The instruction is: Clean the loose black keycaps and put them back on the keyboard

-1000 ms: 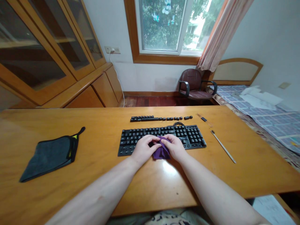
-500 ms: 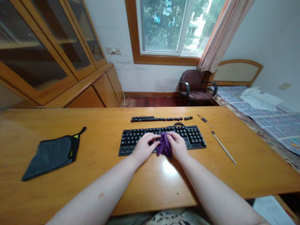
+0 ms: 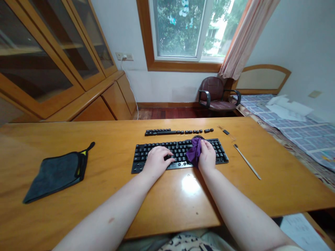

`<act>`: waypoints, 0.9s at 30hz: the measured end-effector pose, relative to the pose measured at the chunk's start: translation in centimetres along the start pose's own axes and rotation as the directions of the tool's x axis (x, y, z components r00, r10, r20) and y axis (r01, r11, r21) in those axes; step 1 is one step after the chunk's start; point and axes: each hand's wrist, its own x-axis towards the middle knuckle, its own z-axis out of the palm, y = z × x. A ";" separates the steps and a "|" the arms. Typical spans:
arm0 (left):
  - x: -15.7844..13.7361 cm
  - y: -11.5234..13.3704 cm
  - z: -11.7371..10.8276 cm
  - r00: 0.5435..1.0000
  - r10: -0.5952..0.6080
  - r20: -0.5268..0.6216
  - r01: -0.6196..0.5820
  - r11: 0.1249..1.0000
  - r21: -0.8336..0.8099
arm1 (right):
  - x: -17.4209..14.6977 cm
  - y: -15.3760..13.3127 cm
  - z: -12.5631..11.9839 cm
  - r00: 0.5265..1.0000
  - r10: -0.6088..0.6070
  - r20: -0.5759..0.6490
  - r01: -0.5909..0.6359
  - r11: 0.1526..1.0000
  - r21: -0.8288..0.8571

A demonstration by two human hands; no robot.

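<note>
A black keyboard [image 3: 180, 162] lies across the middle of the desk, and bare switch spots show along its front row. Over its left half rests my left hand [image 3: 157, 161], fingers curved, with a gap between thumb and forefinger in which dark keys show. My right hand [image 3: 207, 157] pinches a crumpled purple cloth [image 3: 194, 152] over the right part of the keyboard. The cloth covers some keys there. Behind the keyboard, a row of loose black keycaps [image 3: 186, 132] is laid out, including a long space bar [image 3: 166, 132].
A folded dark grey cloth [image 3: 57, 170] lies at the left. To the right are a thin-handled brush [image 3: 247, 161] and a small wire tool with a black grip [image 3: 225, 132]. Beyond the desk stand an office chair [image 3: 213, 91] and a bed [image 3: 277, 118].
My right hand has moved the purple cloth right and slightly up, away from my left hand. More of the keyboard's middle shows. My left hand has shifted slightly left.
</note>
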 end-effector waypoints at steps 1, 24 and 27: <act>-0.1 0.1 -0.1 1.000 0.005 0.000 -0.005 1.000 0.024 | -0.1 0.0 0.0 1.000 -0.002 0.016 0.002 1.000 0.005; -0.3 1.0 -0.6 0.994 -0.005 0.112 -0.015 0.984 0.177 | -0.4 -0.1 0.4 0.998 0.032 0.051 -0.036 0.997 0.070; -0.5 1.4 -0.9 0.993 0.013 0.114 -0.037 0.976 0.213 | -0.5 -0.1 0.4 0.998 0.042 0.051 -0.045 0.997 0.064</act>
